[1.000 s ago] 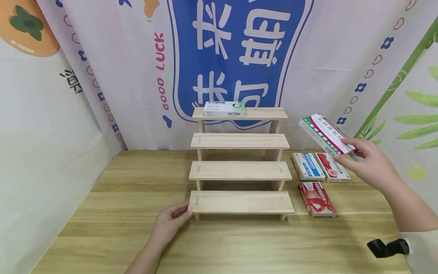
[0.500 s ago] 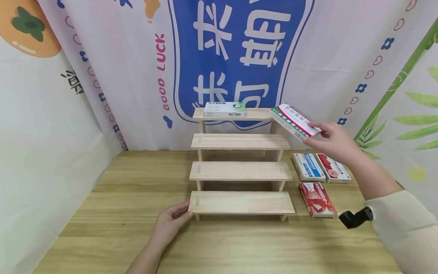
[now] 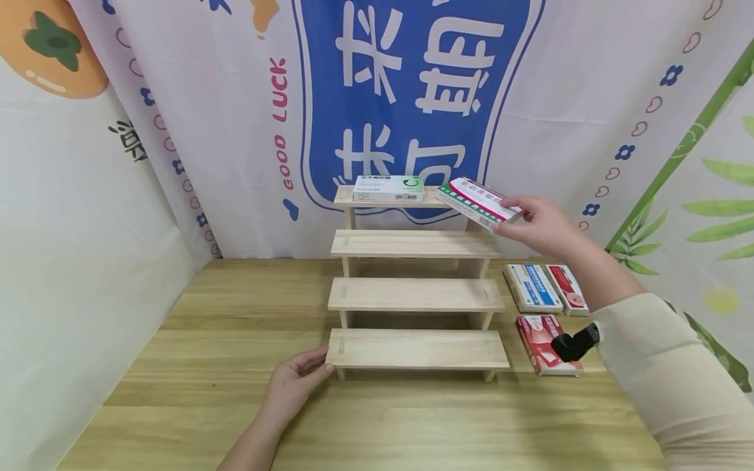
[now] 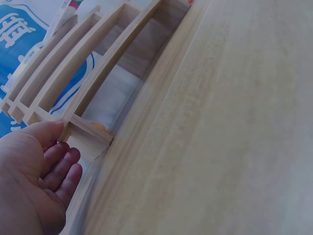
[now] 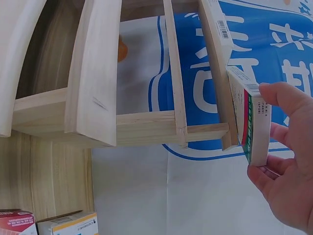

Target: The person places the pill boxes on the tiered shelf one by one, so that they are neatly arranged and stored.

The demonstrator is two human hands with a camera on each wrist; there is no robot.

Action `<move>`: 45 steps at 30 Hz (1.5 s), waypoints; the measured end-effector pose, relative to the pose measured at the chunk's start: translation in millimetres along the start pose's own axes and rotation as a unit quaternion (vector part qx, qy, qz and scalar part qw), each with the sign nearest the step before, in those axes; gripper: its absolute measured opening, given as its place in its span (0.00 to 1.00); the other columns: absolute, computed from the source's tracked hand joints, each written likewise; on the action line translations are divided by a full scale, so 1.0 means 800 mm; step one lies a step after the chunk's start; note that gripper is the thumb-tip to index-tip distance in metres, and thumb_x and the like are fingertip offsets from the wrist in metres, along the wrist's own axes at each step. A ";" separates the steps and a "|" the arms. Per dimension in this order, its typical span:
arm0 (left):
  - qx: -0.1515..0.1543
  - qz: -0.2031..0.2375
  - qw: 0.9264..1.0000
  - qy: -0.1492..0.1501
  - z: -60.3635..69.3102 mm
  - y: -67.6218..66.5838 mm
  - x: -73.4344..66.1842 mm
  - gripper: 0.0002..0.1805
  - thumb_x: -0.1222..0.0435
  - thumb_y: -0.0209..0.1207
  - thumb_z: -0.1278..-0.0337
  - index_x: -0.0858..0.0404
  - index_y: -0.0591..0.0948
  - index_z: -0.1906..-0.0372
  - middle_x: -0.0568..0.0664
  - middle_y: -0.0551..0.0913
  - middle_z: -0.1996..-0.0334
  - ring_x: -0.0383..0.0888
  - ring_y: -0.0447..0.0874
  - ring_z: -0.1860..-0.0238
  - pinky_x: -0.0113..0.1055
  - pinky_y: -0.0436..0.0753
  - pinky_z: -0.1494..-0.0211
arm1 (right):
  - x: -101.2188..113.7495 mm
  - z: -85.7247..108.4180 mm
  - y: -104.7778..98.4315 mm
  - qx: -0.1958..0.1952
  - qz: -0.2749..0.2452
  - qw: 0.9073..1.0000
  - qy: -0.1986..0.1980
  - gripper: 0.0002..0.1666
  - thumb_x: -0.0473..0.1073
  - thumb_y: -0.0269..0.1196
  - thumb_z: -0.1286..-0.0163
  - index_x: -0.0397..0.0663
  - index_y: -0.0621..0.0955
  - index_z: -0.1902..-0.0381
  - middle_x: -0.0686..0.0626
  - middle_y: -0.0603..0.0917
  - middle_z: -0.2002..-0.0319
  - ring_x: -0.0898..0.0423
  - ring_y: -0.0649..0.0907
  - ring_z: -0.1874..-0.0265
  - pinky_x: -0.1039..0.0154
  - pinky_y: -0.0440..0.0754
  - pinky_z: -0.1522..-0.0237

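A stepped wooden rack (image 3: 415, 294) stands on the table. On the left end of its lowest step (image 3: 418, 350) rests my left hand (image 3: 291, 383); the left wrist view shows the thumb against the step's edge (image 4: 80, 105) and the fingers curled beneath. My right hand (image 3: 544, 226) pinches a white medicine box (image 3: 474, 201) with green and magenta stripes between thumb and fingers. This box is tilted at the right part of the top step, and the right wrist view shows it (image 5: 249, 115) against the board. Left of it, a white-and-green medicine box (image 3: 389, 188) lies on the same step.
Right of the rack lie a blue-and-white box (image 3: 533, 288), a red-and-white box (image 3: 567, 288) partly behind the right forearm, and a red box (image 3: 544, 343) partly covered by the black wrist mount (image 3: 576, 343). A printed cloth (image 3: 235, 131) hangs behind the rack.
My right hand has carried the striped medicine box leftward from above the boxes on the table to the top step. The left hand stays at the lowest step.
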State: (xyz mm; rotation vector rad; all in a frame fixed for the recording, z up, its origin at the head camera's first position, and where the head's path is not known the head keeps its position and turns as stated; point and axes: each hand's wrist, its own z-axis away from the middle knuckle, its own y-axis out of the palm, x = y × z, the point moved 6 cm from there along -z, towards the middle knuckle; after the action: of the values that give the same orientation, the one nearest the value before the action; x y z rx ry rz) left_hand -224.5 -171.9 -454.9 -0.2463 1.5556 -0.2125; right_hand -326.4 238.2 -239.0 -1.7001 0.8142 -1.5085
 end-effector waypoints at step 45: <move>0.001 0.010 1.000 0.012 0.001 0.001 -0.001 0.21 0.66 0.68 0.46 0.69 0.81 0.47 0.61 0.83 0.45 0.55 0.84 0.44 0.33 0.85 0.45 | -0.015 -0.064 0.026 -0.101 -0.203 0.973 0.033 0.31 0.49 0.50 0.22 0.42 0.63 0.27 0.37 0.69 0.30 0.43 0.70 0.31 0.49 0.70 0.28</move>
State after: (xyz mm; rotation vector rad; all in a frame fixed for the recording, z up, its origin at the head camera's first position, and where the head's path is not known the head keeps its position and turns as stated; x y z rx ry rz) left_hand -223.9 -170.7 -454.6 -0.2272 1.5811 -0.2023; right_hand -379.0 231.8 -259.8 -2.0706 0.7006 -1.8106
